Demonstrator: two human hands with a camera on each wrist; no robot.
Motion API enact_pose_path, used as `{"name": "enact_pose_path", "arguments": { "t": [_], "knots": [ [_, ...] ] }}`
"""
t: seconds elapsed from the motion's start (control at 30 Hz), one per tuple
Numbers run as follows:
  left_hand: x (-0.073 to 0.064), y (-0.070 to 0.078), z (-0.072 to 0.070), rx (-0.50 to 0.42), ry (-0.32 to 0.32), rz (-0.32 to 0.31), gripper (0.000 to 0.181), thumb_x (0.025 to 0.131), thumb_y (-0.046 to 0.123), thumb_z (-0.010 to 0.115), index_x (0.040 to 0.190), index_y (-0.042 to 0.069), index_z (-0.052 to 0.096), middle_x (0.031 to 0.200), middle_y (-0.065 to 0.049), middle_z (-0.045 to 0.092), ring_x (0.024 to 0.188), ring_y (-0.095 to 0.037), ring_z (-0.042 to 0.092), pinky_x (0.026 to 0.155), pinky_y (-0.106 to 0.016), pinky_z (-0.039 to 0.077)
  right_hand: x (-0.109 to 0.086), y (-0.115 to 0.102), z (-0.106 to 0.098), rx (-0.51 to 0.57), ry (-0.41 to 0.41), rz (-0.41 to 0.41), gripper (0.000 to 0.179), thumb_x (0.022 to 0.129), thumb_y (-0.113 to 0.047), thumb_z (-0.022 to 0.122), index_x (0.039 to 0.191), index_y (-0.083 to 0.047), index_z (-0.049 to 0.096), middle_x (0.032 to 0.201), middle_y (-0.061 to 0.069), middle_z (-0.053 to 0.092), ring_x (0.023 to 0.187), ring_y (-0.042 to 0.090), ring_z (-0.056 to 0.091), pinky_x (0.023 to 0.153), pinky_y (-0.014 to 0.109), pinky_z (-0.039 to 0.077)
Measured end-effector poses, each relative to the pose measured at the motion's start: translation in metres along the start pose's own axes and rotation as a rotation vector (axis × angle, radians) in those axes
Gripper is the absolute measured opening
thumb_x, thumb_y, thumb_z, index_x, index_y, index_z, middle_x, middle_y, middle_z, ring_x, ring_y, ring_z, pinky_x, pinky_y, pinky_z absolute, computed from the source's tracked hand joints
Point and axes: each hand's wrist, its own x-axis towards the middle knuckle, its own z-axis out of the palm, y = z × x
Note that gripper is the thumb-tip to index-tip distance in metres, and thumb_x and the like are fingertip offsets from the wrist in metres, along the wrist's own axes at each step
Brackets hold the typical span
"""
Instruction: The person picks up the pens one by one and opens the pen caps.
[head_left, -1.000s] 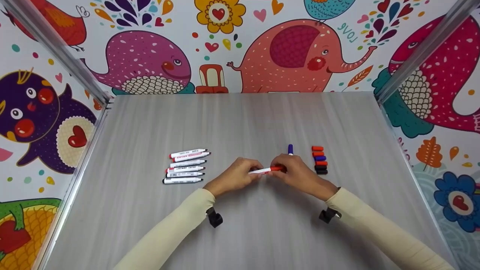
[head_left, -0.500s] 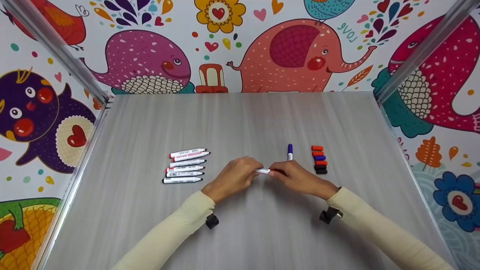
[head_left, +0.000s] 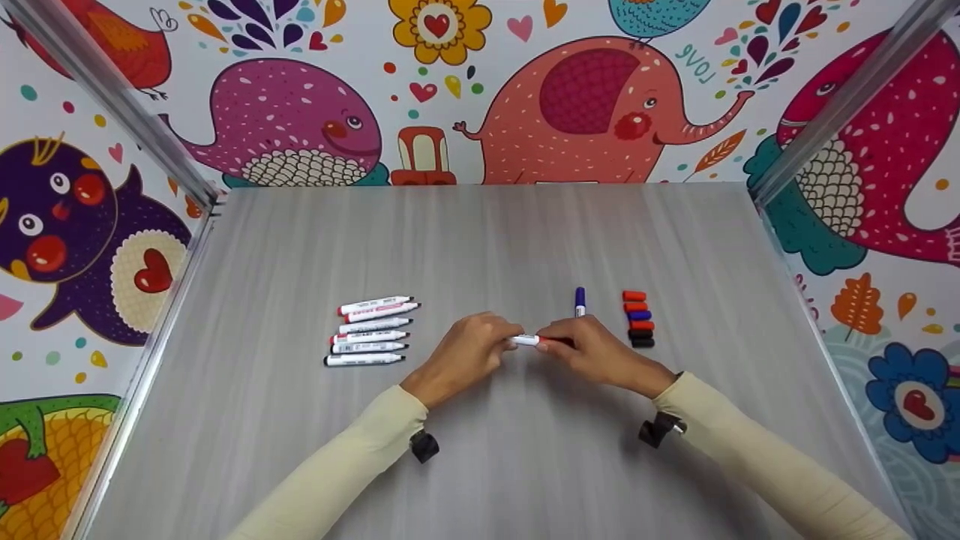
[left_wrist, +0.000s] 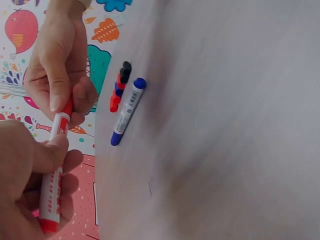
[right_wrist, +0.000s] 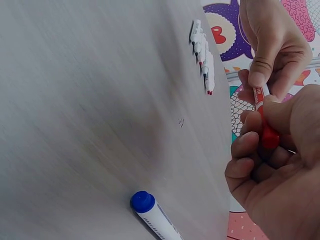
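Over the middle of the table, a white marker (head_left: 526,340) with red ends spans both hands. My left hand (head_left: 466,351) grips its barrel, fingers curled round it as the left wrist view shows. At the other end, my right hand (head_left: 601,355) pinches the red cap (right_wrist: 270,137), which is seated against the barrel. Just beyond the right hand lies a capped blue marker (head_left: 580,300), partly hidden by that hand in the head view. It shows whole in the left wrist view, a white barrel with blue ends.
Left of the hands, several uncapped white markers (head_left: 375,325) lie in a stack of rows, tips to the right. On the right, a column of loose caps (head_left: 640,316) in red, blue and black lies on the grey table (head_left: 480,247). Patterned walls and metal posts border it.
My left hand has shifted slightly right, and my right hand's fingers have turned a little. Less of the red-capped marker shows between the hands, while more of the blue marker is visible.
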Motion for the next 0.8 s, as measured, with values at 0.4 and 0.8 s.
{"name": "enact_pose_path", "arguments": {
  "t": [0.4, 0.8],
  "knots": [
    [-0.0004, 0.0052, -0.0028, -0.031, -0.029, -0.044, 0.014, 0.098, -0.002, 0.079, 0.106, 0.008, 0.085, 0.102, -0.004, 0.082, 0.091, -0.017, 0.072, 0.082, -0.037, 0.061, -0.0036, -0.0001, 0.0024, 0.000, 0.013, -0.061, 0.009, 0.106, -0.009, 0.074, 0.105, -0.003, 0.081, 0.078, -0.009, 0.055, 0.070, 0.008, 0.052, 0.063, 0.024, 0.043],
    [-0.0028, 0.0044, -0.0088, -0.105, -0.092, -0.013, 0.011, 0.099, -0.002, 0.078, 0.104, 0.006, 0.084, 0.094, -0.004, 0.082, 0.081, -0.014, 0.068, 0.074, -0.031, 0.057, -0.0097, 0.0008, 0.0095, -0.038, 0.045, -0.164, 0.008, 0.103, -0.002, 0.075, 0.106, -0.006, 0.081, 0.079, -0.004, 0.058, 0.071, 0.007, 0.050, 0.064, 0.025, 0.043]
  ]
}}
